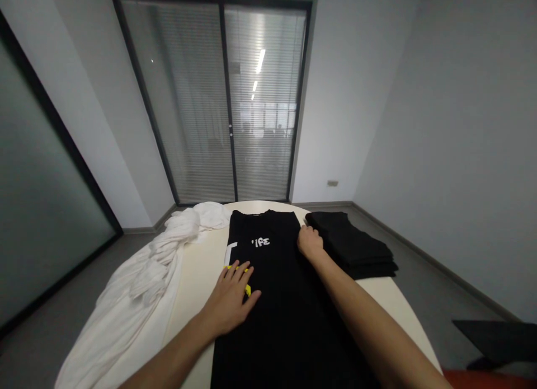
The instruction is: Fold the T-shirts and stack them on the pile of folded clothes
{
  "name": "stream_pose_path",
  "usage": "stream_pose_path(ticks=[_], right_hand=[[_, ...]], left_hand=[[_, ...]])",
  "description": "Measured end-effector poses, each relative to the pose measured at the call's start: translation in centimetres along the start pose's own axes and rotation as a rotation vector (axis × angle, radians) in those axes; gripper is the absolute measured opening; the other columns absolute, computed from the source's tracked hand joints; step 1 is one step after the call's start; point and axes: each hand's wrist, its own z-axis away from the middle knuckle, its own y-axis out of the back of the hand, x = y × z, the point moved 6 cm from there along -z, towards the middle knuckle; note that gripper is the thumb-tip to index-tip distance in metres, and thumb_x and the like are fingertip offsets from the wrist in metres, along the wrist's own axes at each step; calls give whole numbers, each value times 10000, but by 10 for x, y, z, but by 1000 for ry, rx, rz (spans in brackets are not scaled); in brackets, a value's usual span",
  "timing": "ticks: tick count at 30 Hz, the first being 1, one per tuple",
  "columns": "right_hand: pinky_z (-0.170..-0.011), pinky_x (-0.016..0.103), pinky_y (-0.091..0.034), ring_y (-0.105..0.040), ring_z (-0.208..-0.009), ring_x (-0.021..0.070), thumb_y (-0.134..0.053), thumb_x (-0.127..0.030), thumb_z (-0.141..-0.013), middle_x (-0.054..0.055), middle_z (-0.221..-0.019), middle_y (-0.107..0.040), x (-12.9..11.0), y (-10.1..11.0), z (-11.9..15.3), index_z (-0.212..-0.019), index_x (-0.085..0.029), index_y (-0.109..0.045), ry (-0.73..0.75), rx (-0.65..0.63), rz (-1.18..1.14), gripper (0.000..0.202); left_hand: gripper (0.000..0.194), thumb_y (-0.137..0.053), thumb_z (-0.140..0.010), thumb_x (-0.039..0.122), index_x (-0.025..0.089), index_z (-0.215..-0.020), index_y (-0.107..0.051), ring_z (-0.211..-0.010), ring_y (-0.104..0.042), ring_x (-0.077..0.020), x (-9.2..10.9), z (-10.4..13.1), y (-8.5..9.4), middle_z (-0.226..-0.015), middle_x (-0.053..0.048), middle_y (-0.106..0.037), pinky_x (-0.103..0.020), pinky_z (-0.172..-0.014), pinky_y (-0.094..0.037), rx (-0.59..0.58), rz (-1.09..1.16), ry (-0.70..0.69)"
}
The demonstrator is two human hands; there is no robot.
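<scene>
A black T-shirt (277, 299) with white lettering and a yellow and white print lies lengthwise before me, its collar at the far end and its left side in a straight edge. My left hand (230, 296) rests flat on its left part, fingers spread over the yellow print and partly covering it. At the shirt's upper right edge is my right hand (310, 242), its fingers curled and closed on the black cloth there. The fingertips of that hand are partly hidden.
Right of the shirt sits a stack of folded black clothes (354, 246). A heap of white cloth (146, 277) covers the left side of the pale round table (195, 271) and hangs over its edge. A black object (499, 338) stands beyond the table at lower right.
</scene>
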Motion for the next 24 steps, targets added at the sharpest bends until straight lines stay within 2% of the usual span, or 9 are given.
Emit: stream_pose_path(ticks=[5,9,12,15,17,20,24], right_hand=[[-860,387,-513,-651,-1089,329,-507,-248,-926,245,-1220,-623,16,1,-9,-1160,-80,-658,-60,-93,-88,325],[-832,381,-521,-671,-1064,312,-480,-209,-912,236,-1188,-654,17,5,-14,-1262,-99,-593,-97,-114,-152,383],[-844,348,-517,-682,-1049,272,-501,-159,-887,188,-1198,-672,15,3,-14,-1360,-156,-526,-58,-119,-186,474],[-893,283,-499,-661,-1112,222,-535,-96,-847,103,-1237,-679,11,0,-13,-1354,-251,-562,36,-129,-208,531],[-928,262,-486,-642,-1156,212,-534,-63,-833,99,-1255,-675,8,0,-13,-1341,-241,-592,81,-131,-205,541],[-953,307,-488,-625,-1182,250,-526,-61,-839,158,-1266,-658,-1,5,-10,-1394,-177,-555,120,-108,-176,568],[-998,365,-467,-550,-1265,285,-539,-56,-837,178,-1338,-603,-32,16,0,-1433,-179,-508,232,-69,-127,610]], left_hand=[[502,-448,-975,491,165,-1336,-572,-1373,-429,-339,7,-9,8,-1453,-122,-529,-542,-1129,-333,99,-35,11],[368,-490,-958,419,149,-1155,-646,-1247,-542,-314,12,-21,12,-1307,-140,-619,-489,-1091,-385,145,-57,-14],[373,-503,-948,363,158,-1242,-606,-1342,-470,-309,6,-27,4,-1410,-131,-555,-493,-1143,-336,179,-5,-3],[435,-504,-949,380,174,-1327,-565,-1410,-399,-306,-2,-30,-7,-1482,-116,-500,-507,-1173,-301,182,68,-3],[419,-499,-951,380,188,-1315,-580,-1412,-400,-302,-6,-29,-10,-1482,-104,-504,-508,-1178,-299,192,94,-5],[413,-503,-945,371,189,-1304,-592,-1408,-406,-305,-7,-28,-8,-1480,-97,-510,-510,-1179,-301,197,102,0],[414,-506,-940,364,186,-1303,-595,-1405,-411,-307,-5,-28,-5,-1474,-97,-519,-504,-1177,-307,193,90,1]])
